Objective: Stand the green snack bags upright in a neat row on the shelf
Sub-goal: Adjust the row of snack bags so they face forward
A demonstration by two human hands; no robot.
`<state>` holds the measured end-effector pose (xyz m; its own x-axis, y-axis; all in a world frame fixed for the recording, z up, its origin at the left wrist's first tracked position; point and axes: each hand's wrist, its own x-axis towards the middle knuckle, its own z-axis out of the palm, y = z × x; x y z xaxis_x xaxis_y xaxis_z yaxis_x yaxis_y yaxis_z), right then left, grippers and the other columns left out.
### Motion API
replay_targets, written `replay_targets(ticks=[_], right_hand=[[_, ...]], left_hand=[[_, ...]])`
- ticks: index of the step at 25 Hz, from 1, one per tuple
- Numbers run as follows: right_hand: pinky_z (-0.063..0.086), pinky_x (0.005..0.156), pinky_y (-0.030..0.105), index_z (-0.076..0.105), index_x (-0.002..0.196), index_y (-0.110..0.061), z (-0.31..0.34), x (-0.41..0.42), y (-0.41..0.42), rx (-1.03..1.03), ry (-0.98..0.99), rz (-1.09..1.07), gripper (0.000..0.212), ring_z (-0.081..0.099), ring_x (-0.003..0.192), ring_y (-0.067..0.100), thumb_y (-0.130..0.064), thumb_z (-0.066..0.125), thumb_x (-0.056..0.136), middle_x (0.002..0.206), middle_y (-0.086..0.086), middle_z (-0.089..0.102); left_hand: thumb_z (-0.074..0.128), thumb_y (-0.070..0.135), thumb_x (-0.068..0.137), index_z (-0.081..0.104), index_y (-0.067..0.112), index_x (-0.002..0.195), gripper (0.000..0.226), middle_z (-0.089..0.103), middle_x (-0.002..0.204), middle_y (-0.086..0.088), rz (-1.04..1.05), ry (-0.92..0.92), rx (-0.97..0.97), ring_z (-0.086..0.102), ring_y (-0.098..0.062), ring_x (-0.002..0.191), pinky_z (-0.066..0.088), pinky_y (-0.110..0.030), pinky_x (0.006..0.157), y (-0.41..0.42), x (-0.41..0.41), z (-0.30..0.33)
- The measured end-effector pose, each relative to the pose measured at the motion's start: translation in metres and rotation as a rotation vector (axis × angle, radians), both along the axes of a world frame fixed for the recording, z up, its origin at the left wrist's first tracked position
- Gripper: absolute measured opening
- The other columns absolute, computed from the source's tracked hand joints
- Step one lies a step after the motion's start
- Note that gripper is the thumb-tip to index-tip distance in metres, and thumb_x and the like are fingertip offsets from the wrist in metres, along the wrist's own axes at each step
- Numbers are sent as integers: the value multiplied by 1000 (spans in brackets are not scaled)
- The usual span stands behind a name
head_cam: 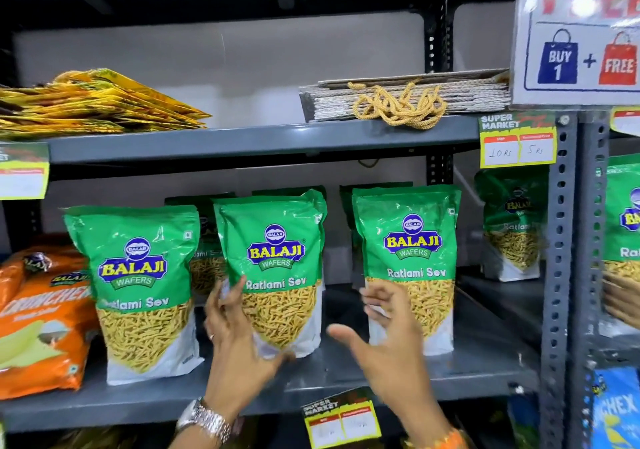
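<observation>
I see 3 green snack bags standing up at the front of the grey shelf point(346, 377). The left bag point(138, 286) stands beside an orange bag point(41, 317). The middle bag point(277, 268) leans a little to the left. The right bag point(408, 265) stands straight. There are gaps between the 3 bags, so they do not touch each other.

My left hand point(239, 341) is at the lower left corner of the middle bag. Its fingers point(228, 293) are spread apart and reach up along the bag's left edge, and the thumb lies near the bag's bottom. It looks like it touches the bag, but the hand is blurry, so I cannot tell if it holds on. There is a silver watch point(204, 417) on that wrist.

My right hand point(388, 338) is wide open in front of the right bag, low down on its left side. The grip is apart and it holds nothing.

More green bags point(204, 261) stand behind the front ones. 1 more green bag point(512, 227) stands far back on the right.

On the shelf above lie yellow packets point(90, 106) on the left and a flat pile with gold cords point(398, 102) on the right. A price tag point(517, 142) hangs on that shelf's edge.
</observation>
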<state>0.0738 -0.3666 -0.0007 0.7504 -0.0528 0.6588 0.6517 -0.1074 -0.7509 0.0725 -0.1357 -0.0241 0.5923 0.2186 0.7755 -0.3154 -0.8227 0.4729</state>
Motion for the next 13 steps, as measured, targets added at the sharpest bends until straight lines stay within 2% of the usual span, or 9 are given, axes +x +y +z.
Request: replay_targets(ticks=[1,3,4,5,7,8,10,13], right_hand=[[46,106,21,44,127,-33,-2,10,19,-106,65,52,96,55,120,4,-42,96,47,129,-9,56],[39,114,29,20,149,-26,1,35,41,-319,205,64,136,44,137,14,-54,95,39,149,-2,42],[37,116,32,9,154,-22,4,46,48,-405,261,61,148,40,142,20,-53,96,38,154,2,38],[38,115,35,3,155,-20,6,55,53,-464,303,85,151,39,144,24,-49,97,41,157,6,38],[42,113,39,1,153,-22,10,68,61,-483,364,185,139,45,142,28,-39,97,53,154,9,46],[44,111,41,5,150,-25,10,73,62,-494,366,206,131,48,139,29,-35,96,57,151,8,50],[46,110,45,12,143,-31,6,80,62,-510,341,168,117,52,135,28,-34,95,60,146,7,54],[49,107,46,21,140,-29,-6,81,56,-446,341,152,108,56,128,27,-30,94,61,138,5,60]], left_hand=[[95,56,46,4,28,161,149,4,165,-12,-10,86,11,7,-7,148,19,-39,119,8,4,-2],[94,63,46,-13,30,161,160,-3,170,-7,-65,187,27,9,-11,153,12,-33,122,19,12,-3],[94,65,45,-19,35,159,163,1,172,-4,-131,199,-4,13,-16,156,15,-37,126,24,15,-1],[95,64,43,-22,40,157,165,12,171,-2,-187,191,-49,24,-20,154,25,-43,125,29,17,2],[97,59,42,-25,47,153,165,36,163,-3,-214,192,-65,50,-25,139,43,-42,113,36,18,9],[98,55,42,-25,48,153,165,43,160,-4,-204,194,-49,58,-28,131,47,-40,107,35,17,12],[99,51,40,-24,49,153,166,52,153,-7,-186,185,-37,64,-32,121,53,-39,97,34,15,12],[98,56,36,-20,50,154,167,61,142,-12,-155,166,-51,69,-37,108,58,-43,86,30,11,9]])
